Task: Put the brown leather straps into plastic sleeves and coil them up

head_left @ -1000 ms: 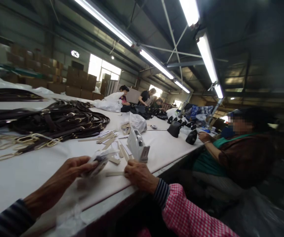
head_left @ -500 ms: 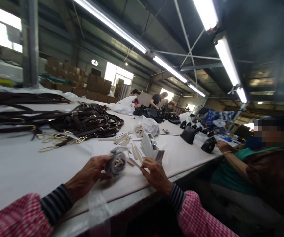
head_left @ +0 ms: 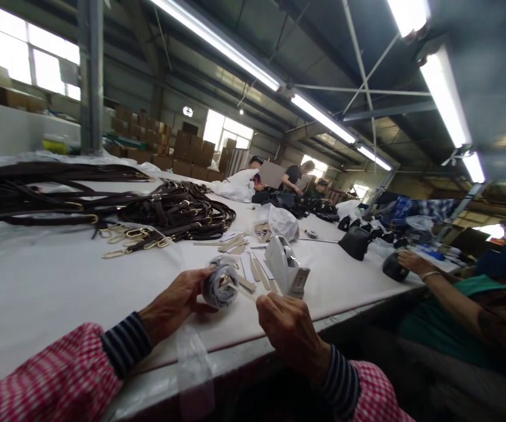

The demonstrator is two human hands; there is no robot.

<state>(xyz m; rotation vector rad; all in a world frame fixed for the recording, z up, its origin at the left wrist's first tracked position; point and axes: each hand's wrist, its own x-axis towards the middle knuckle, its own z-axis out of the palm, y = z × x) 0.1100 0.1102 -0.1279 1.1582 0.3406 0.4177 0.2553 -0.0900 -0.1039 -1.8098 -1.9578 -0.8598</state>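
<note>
My left hand (head_left: 177, 302) is closed around the side of a coiled bundle (head_left: 221, 283), grey and wrapped in clear film, with gold metal showing at its middle. It is held up over the near part of the table. To its right, my right hand (head_left: 290, 328) is closed in a pinch on a thin pale strip (head_left: 244, 292), which reaches toward the coil's centre; whether it is tape or card I cannot tell. Just behind that hand stands a white tape dispenser (head_left: 281, 264). Loose beige and white card strips (head_left: 248, 266) lie beyond the coil.
Dark straps with gold clasps (head_left: 169, 211) are heaped at the left. Clear film (head_left: 195, 369) hangs over the table's front edge. Crumpled plastic (head_left: 282, 223) and black bags (head_left: 353, 241) stand farther back. At the right, a co-worker's hand (head_left: 415, 262) touches a black bag.
The view has shifted, moving the scene rightward. My right hand has turned and closed more into a fist, with the pale strip now stretching to the coil's centre. The coil faces me more.
</note>
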